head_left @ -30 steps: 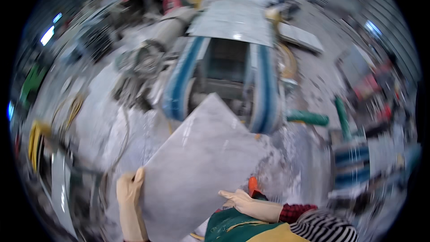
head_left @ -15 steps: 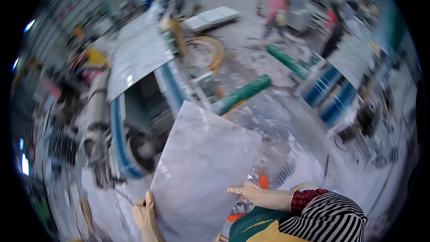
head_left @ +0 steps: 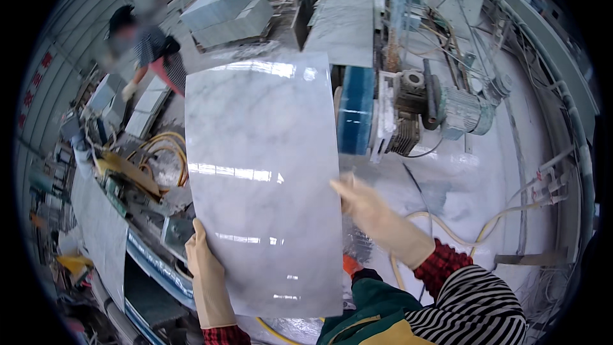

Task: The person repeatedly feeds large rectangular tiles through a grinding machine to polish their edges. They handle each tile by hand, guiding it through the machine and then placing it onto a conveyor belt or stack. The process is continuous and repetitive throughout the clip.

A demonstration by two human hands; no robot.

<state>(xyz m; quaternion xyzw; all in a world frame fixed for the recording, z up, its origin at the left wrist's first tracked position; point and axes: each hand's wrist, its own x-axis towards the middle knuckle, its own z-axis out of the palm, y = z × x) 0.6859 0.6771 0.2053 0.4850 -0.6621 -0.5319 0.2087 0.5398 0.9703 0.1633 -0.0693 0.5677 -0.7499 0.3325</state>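
Observation:
A polished pale grey marble slab [head_left: 265, 134] stands tilted in front of me, with lamp light reflected on its face. My left hand [head_left: 207, 275], in a cream rubber glove, grips its left edge low down, thumb on the front and fingers hidden behind. Around the right edge, higher up, closes my right hand [head_left: 383, 220] in the same kind of glove, slightly blurred. The slab hides the floor directly ahead.
A roller conveyor with a blue belt [head_left: 356, 112] and a motor [head_left: 463, 115] stands ahead right, bearing another slab [head_left: 345, 19]. Another conveyor [head_left: 159, 268] is at left. Stone blocks [head_left: 223, 13] and a person [head_left: 153, 48] are beyond. Hoses [head_left: 472, 239] cross the floor at right.
My view has swung to the right, toward the conveyor with the motor. The slab has come up and more upright, held in both hands. The first conveyor now lies at far left.

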